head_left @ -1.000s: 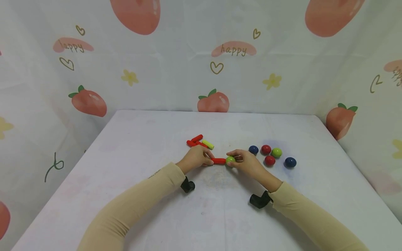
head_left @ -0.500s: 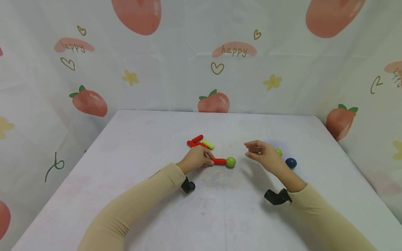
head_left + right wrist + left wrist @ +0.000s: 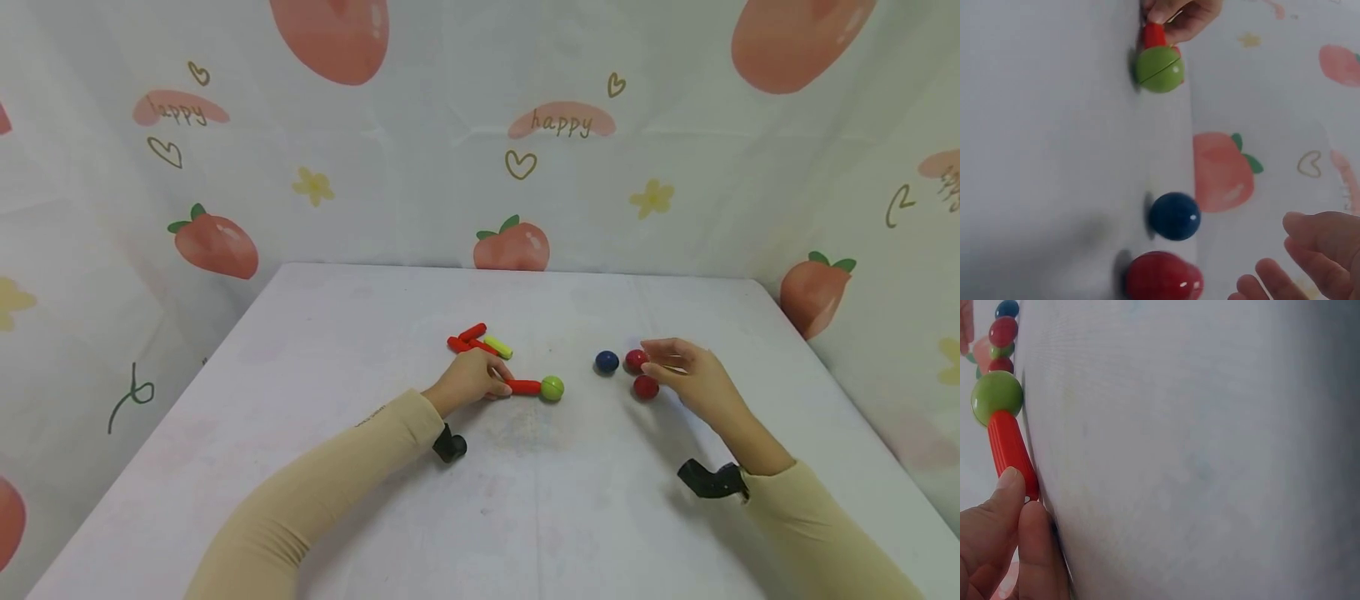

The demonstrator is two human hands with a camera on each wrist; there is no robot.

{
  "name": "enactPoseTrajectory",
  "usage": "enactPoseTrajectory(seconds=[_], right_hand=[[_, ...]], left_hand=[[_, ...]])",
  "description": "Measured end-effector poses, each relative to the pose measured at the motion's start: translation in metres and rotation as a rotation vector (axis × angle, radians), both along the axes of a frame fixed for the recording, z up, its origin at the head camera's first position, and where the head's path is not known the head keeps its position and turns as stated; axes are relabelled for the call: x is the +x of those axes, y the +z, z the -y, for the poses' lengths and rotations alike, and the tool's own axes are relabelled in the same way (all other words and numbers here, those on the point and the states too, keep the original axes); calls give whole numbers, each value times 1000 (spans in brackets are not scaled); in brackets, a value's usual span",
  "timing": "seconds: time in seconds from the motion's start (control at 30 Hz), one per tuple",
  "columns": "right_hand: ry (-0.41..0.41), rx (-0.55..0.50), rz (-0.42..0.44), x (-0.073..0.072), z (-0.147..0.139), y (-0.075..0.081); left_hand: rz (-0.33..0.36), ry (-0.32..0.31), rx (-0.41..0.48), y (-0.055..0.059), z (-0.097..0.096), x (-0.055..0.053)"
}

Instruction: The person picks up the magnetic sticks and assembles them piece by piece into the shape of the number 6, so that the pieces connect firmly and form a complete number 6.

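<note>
My left hand [image 3: 468, 377] pinches a short ridged red rod [image 3: 525, 387] at its left end, low over the table. A grooved green ball [image 3: 552, 388] sits at the rod's right end, touching it. My right hand [image 3: 693, 375] hovers beside two red balls [image 3: 646, 387], fingers loosely bent and spread. Nothing shows between those fingers in the right wrist view, where the hand [image 3: 1322, 256] is apart from the blue ball [image 3: 1175, 216]. In the head view this hand hides another green ball, which the left wrist view shows among the balls [image 3: 1003, 331].
Several loose red rods [image 3: 472, 332] and a yellow-green rod [image 3: 498, 347] lie just beyond my left hand. One blue ball [image 3: 607, 362] rests left of the red ones. The white table [image 3: 495, 517] meets a printed cloth [image 3: 420, 167] at its back edge.
My right hand has let go of the green ball and moved right, past the blue ball to the red ones. The left hand keeps its hold on the red rod in place.
</note>
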State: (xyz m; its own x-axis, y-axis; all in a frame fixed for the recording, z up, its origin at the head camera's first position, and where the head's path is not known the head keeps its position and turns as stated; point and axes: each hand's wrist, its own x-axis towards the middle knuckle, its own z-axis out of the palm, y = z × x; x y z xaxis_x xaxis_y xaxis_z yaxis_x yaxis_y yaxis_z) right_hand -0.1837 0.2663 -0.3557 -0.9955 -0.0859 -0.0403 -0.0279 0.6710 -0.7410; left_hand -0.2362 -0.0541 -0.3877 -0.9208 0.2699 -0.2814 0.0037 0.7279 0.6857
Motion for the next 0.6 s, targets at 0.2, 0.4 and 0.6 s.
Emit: enactPoseTrajectory(seconds=[0.2,0.4,0.6], right_hand=[[-2,40,-10,1,-9,-14],[4,71,-36,1,-9,-25],[9,53,-13,2,-7,-30]], left_hand=[[-8,-10,-3,0,0,0],[-8,-6,2,2,0,1],[-7,1,1,1,0,1]])
